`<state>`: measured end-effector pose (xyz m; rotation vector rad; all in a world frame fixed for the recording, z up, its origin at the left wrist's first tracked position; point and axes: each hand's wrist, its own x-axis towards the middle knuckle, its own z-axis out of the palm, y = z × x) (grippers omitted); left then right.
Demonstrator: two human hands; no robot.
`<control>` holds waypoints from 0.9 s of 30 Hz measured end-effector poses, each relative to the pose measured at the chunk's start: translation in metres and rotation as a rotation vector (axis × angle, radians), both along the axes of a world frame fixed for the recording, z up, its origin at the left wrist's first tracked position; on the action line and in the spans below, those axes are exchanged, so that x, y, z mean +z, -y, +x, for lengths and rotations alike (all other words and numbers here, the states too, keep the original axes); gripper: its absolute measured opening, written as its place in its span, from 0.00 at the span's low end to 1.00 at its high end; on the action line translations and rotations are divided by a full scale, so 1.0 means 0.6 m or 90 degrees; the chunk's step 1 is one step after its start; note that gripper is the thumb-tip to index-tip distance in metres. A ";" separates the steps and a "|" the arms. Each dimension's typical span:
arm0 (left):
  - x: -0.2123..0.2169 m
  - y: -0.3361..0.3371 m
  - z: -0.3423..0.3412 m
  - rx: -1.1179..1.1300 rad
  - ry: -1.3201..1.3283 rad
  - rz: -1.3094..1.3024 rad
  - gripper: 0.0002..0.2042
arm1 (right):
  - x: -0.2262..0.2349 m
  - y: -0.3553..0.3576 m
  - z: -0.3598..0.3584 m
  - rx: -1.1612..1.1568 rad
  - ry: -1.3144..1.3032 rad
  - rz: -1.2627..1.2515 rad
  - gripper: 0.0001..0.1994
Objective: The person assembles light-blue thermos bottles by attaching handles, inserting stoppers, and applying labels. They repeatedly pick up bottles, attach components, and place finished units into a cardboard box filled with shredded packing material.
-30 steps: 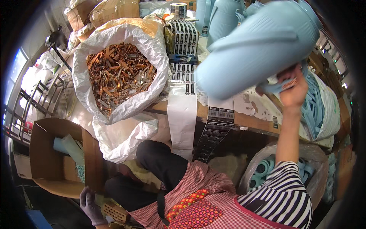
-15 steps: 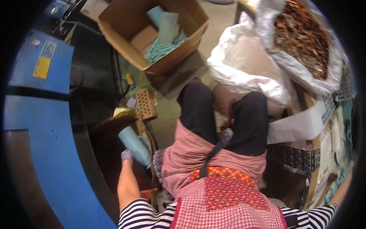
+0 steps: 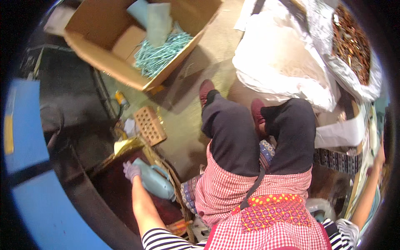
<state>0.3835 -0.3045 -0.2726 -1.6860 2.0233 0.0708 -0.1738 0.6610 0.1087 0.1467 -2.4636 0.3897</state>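
Light-blue jug (image 3: 155,181) | hands (image 3: 131,171): gloved left at its end | brick (image 3: 150,126) nearby

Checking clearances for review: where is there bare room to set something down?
Floor lies bare between the brick and the left shoe, and between the cardboard box and white sack. Crowded: around the left hand and blue jug.

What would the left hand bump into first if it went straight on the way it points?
The left hand would probably meet the yellow piece at the far edge of the open container first, though depth is hard to judge.
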 end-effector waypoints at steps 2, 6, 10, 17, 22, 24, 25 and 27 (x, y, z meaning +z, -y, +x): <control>-0.003 0.065 0.199 0.127 -0.218 0.095 0.38 | -0.124 0.165 -0.064 0.164 0.186 -0.227 0.08; 0.042 -0.046 0.061 0.222 -0.029 -0.084 0.26 | -0.115 0.569 0.143 0.294 0.334 -0.149 0.03; 0.143 -0.178 0.073 -0.201 -0.244 -0.365 0.13 | -0.179 0.824 0.252 0.711 0.482 -0.235 0.04; 0.527 -0.454 -0.108 -0.842 -0.707 -0.326 0.11 | -0.206 1.012 0.433 0.826 0.826 -0.317 0.24; 0.454 -0.381 -0.136 -0.092 -1.002 -0.264 0.21 | -0.182 0.873 0.323 0.923 0.831 -0.574 0.24; 0.462 -0.368 -0.173 -0.077 -1.103 0.035 0.22 | -0.171 0.825 0.305 0.985 0.821 -0.556 0.22; 0.462 -0.364 -0.198 0.075 -1.271 0.251 0.22 | -0.164 0.808 0.300 0.972 0.800 -0.559 0.22; 0.480 -0.359 -0.244 0.162 -1.371 0.418 0.22 | -0.158 0.785 0.292 0.954 0.762 -0.566 0.21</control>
